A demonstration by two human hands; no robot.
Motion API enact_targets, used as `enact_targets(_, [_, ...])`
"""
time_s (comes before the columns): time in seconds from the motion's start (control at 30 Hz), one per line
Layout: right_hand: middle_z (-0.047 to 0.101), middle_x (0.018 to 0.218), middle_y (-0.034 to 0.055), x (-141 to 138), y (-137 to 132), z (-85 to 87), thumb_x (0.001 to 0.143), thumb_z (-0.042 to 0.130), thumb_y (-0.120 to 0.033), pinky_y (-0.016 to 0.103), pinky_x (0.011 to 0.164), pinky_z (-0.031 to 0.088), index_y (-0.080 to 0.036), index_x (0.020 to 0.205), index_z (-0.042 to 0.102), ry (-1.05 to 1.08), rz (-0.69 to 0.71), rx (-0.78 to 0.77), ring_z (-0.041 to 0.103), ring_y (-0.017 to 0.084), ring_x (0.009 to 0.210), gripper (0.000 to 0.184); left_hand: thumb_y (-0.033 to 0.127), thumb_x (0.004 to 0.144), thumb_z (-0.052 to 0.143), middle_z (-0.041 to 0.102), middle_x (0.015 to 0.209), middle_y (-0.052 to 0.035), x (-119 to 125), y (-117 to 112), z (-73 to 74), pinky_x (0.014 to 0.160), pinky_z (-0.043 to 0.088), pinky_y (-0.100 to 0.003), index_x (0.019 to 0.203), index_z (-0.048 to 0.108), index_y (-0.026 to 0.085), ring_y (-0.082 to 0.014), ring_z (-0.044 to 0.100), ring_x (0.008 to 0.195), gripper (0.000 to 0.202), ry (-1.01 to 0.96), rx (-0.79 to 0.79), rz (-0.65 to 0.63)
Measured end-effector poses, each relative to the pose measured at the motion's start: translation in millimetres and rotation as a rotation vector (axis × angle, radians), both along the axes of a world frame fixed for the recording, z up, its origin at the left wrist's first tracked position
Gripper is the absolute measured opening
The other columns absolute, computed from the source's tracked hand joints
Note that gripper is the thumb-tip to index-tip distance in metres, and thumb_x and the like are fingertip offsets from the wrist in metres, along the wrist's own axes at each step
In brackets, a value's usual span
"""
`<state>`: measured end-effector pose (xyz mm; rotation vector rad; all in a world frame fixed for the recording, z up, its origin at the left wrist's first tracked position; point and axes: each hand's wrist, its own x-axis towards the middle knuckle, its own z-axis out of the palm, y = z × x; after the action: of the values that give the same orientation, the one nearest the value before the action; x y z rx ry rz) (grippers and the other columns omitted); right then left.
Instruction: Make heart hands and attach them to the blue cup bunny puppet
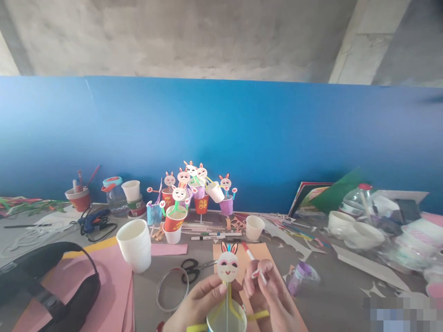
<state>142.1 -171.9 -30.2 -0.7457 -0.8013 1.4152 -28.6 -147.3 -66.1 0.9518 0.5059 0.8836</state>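
My left hand (207, 302) is closed around the neck of a rabbit puppet, just under its round white paper head (227, 266) with pink-edged ears. Below the head, a thin stick and yellow pipe cleaners (259, 315) run into a paper cup (226, 320) at the bottom edge. Beside the puppet, my right hand (268, 295) pinches a small white paper cutout with red on it (256, 274); its exact shape is partly hidden by the fingers. An orange paper sheet (221, 249) lies under both hands, with a red-and-white marker (248, 249) at its top.
Several finished rabbit cup puppets (176, 216) stand at the back. Black scissors (190, 271), a tape roll (159, 295) and stacked white cups (134, 244) sit to the left. A purple glitter tube (298, 278) lies right. A dark headset-like object (69, 281) covers pink paper (116, 281).
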Motion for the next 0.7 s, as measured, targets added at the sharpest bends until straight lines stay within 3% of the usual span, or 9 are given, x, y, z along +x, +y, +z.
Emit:
enact_targets(0.13, [0.052, 0.069, -0.0043, 1, -2, -12.2, 0.080, 0.076, -0.050, 0.025, 0.051, 0.040, -0.028, 0.080, 0.060, 0.050, 0.062, 0.024, 0.040, 0.008, 0.047, 0.028, 0.049, 0.083, 0.073, 0.078, 0.093, -0.0092, 2, -4, 5.1, 0.081, 0.049, -0.029, 0.110, 0.078, 0.022, -0.0217, 0.072, 0.085, 0.039, -0.006, -0.015, -0.024])
enact_targets(0.27, [0.053, 0.074, -0.0066, 3, -4, -19.6, 0.084, 0.075, -0.043, 0.021, 0.044, 0.030, -0.026, 0.081, 0.059, 0.093, 0.030, 0.048, 0.023, 0.001, 0.040, 0.023, 0.049, 0.084, 0.073, 0.077, 0.093, -0.0090, 1, -7, 14.1, 0.086, 0.049, -0.030, 0.105, 0.079, 0.020, -0.0231, 0.070, 0.090, 0.036, 0.016, -0.021, -0.080])
enact_targets(0.43, [0.050, 0.071, -0.0084, 2, -5, -14.3, 0.086, 0.072, -0.042, 0.019, 0.040, 0.022, -0.025, 0.077, 0.056, 0.148, -0.004, 0.062, 0.016, 0.000, 0.040, 0.025, 0.050, 0.085, 0.071, 0.075, 0.095, -0.0102, -1, -7, 22.1, 0.077, 0.048, -0.024, 0.100, 0.079, 0.015, -0.0167, 0.065, 0.081, 0.038, 0.027, 0.000, -0.125])
enact_targets(0.57, [0.045, 0.065, -0.0095, 1, -3, -9.4, 0.089, 0.069, -0.040, 0.017, 0.037, 0.016, -0.025, 0.077, 0.057, 0.179, 0.016, 0.079, 0.011, 0.000, 0.038, 0.023, 0.048, 0.088, 0.069, 0.075, 0.092, -0.0095, -1, -7, 21.3, 0.078, 0.047, -0.024, 0.101, 0.079, 0.015, -0.0164, 0.064, 0.083, 0.037, 0.061, -0.003, -0.146])
enact_targets(0.63, [0.046, 0.066, -0.0086, 0, -2, -7.7, 0.087, 0.071, -0.039, 0.017, 0.037, 0.023, -0.025, 0.078, 0.059, 0.191, 0.001, 0.101, 0.018, 0.001, 0.039, 0.021, 0.047, 0.088, 0.069, 0.075, 0.090, -0.0093, 0, -8, 18.1, 0.078, 0.048, -0.024, 0.100, 0.079, 0.015, -0.0169, 0.065, 0.083, 0.035, 0.053, -0.027, -0.135])
enact_targets(0.7, [0.048, 0.067, -0.0060, 0, -2, -6.3, 0.083, 0.074, -0.042, 0.019, 0.045, 0.037, -0.025, 0.075, 0.059, 0.180, -0.035, 0.132, 0.036, 0.006, 0.046, 0.025, 0.046, 0.087, 0.070, 0.075, 0.090, -0.0095, 1, -8, 13.9, 0.080, 0.048, -0.026, 0.098, 0.079, 0.015, -0.0170, 0.066, 0.079, 0.034, 0.033, -0.050, -0.098])
